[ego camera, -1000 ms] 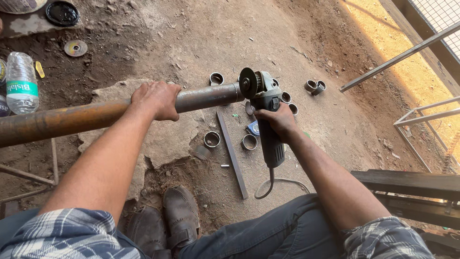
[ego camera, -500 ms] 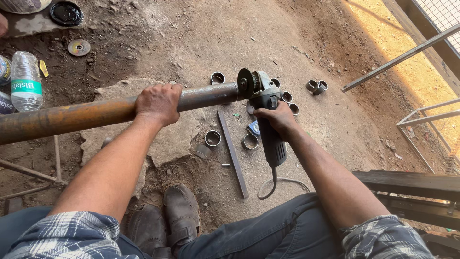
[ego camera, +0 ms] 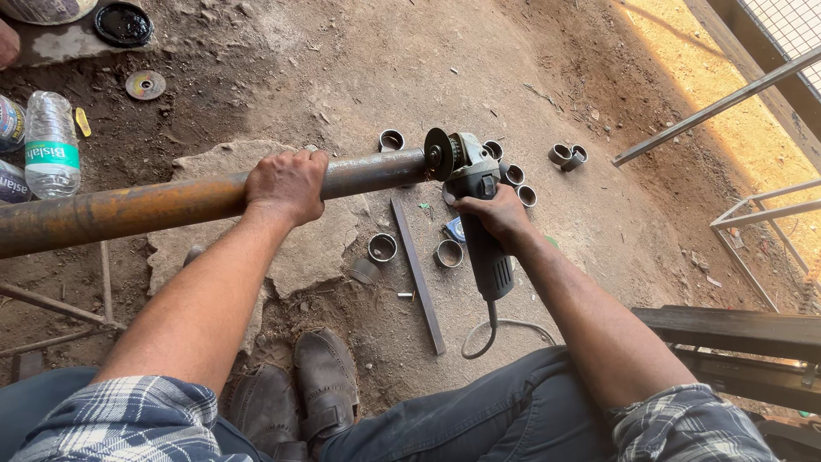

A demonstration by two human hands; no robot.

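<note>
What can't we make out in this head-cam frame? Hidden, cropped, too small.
Head view, the only one:
- Rusty pipe: far end cut off by the left edge; the part in the grip is hidden under the left hand.
- Angle grinder: its grip is covered by the right hand; whether the disc is spinning cannot be told.
- Grinder cord: passes behind the trouser leg.
- Water bottle: neighbouring bottles cropped at the left edge.

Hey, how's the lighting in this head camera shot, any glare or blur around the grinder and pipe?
Head view: most of the dirt ground lies in even shade, while a strip of harsh sunlight washes out the top right. The left hand, the rusty pipe, the right hand and the angle grinder look sharp; no motion blur shows on the disc. Slight wide-angle stretching shows at the edges.
</note>
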